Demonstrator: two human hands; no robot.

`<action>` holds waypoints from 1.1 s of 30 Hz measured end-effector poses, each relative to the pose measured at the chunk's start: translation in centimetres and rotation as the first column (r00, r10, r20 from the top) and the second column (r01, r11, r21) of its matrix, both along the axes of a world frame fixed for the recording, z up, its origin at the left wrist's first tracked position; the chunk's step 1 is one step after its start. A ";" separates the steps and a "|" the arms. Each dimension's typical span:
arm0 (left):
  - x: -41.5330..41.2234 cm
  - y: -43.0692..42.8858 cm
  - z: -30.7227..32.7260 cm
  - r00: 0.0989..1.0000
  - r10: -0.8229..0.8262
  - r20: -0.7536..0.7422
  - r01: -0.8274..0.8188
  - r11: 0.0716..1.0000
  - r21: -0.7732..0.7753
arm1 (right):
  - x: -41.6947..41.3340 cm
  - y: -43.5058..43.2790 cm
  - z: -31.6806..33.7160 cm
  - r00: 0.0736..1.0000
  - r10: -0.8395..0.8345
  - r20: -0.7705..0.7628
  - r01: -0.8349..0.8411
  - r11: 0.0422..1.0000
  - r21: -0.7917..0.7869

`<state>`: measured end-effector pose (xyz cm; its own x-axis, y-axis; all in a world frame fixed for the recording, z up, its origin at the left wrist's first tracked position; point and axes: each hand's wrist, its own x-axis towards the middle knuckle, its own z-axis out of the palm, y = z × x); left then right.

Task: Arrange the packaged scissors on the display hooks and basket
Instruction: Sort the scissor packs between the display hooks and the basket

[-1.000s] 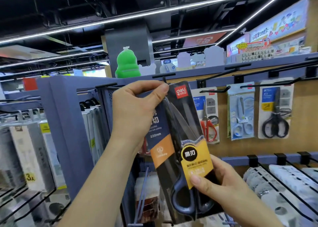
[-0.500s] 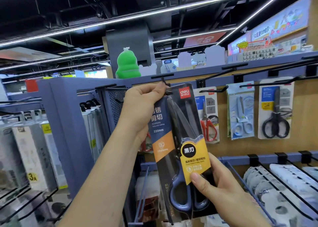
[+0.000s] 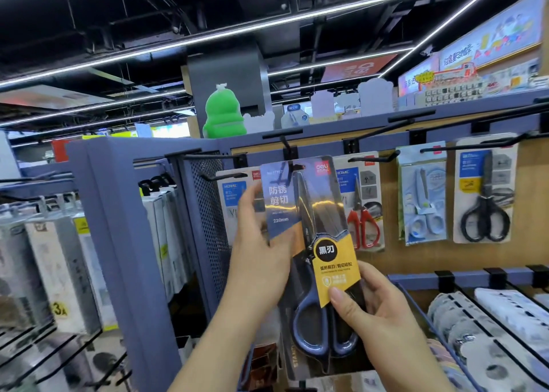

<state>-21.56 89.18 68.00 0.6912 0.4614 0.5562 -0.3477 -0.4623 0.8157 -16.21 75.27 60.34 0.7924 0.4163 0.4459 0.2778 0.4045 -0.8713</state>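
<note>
A tall dark pack of blue-handled scissors point(image 3: 309, 213) hangs upright in front of the wooden display board, its top hole at a black hook point(image 3: 286, 146). My left hand point(image 3: 260, 249) touches the pack's left edge at mid-height, fingers spread behind and beside it. My right hand point(image 3: 377, 317) grips the lower right part, thumb on the yellow label. Behind it hang a white HOME pack point(image 3: 234, 195), red-handled scissors point(image 3: 362, 210), pale blue scissors point(image 3: 423, 201) and black scissors point(image 3: 485, 201), each on its own hook.
A perforated blue side panel point(image 3: 205, 213) stands left of the board, with white boxed goods point(image 3: 71, 272) on racks further left. A wire basket point(image 3: 490, 326) with patterned rolls sits at lower right. A green figure point(image 3: 222, 115) stands on the top shelf.
My left hand let go of the pack's top and slid down to its left edge. The pack now stands straighter, with its top at the hook. The right hand stays low on it.
</note>
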 end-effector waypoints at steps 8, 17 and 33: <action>4.9 3.2 -2.3 0.964 0.257 -0.063 -0.245 0.956 0.161 | 3.2 2.3 1.3 0.955 -0.282 0.088 0.295 0.930 -0.219; 9.6 5.7 -2.8 0.916 0.373 -0.146 -0.302 0.882 0.361 | 5.1 0.3 0.1 0.950 -0.250 0.185 0.310 0.805 -0.507; -0.2 -1.4 -7.1 0.998 -0.035 -0.055 0.052 0.942 0.332 | -2.3 -9.0 -0.9 0.928 -0.274 0.251 0.371 0.689 -0.622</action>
<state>-21.76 87.78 60.93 0.7360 0.2244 0.6387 -0.3381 -0.6956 0.6339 -18.50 66.23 59.47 0.8893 0.3688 0.2706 0.4102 -0.3815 -0.8284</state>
